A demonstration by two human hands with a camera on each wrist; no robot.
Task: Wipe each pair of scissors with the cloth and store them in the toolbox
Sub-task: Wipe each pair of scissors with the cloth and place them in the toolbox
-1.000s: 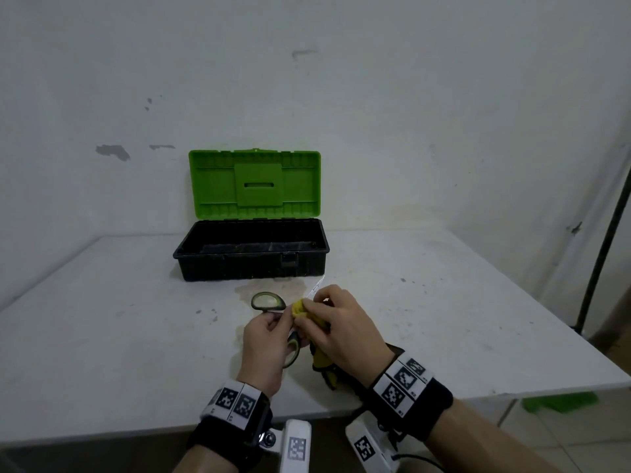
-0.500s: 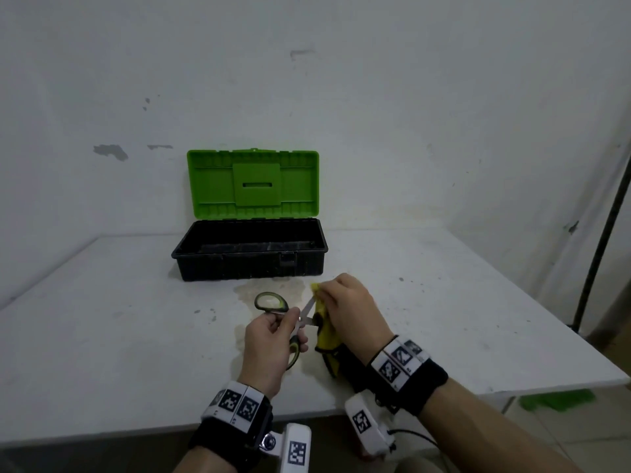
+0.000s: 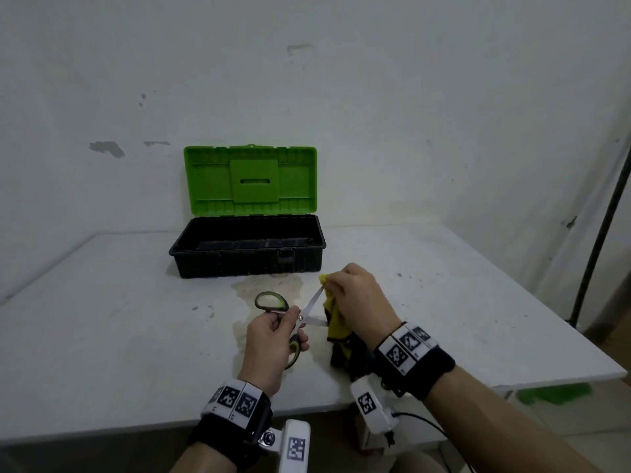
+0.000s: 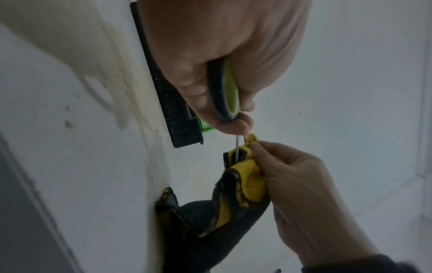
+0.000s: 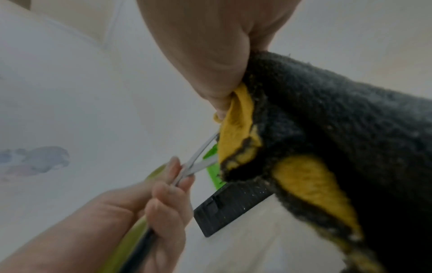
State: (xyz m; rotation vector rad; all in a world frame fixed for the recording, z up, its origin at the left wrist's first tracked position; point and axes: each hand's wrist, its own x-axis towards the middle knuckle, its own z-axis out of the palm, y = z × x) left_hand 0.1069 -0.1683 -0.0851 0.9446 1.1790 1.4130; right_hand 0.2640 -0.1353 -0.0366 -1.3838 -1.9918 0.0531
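The scissors (image 3: 293, 314) are held above the counter (image 3: 102, 319), just in front of the open toolbox (image 3: 247, 257). They look light and rigid, with bare metal blades that are likely slick and sharp along the edges, so the safe place to take them is the green-and-black plastic handles. That is where the left hand (image 3: 269, 346) has them, its grip clenched round the lower handle loop and the pivot, while the other loop stands free to the left.

The blades are spread into a narrow V. Their long axis runs from the handles near the person up and to the right, tips pointing towards the right hand (image 3: 358, 298). One blade reaches up into that hand; the other points more flatly right.

The right grip pinches the yellow-and-black cloth (image 3: 336, 322) round the upper blade's tip. The cloth is soft and limp, and its loose end hangs down to the counter.
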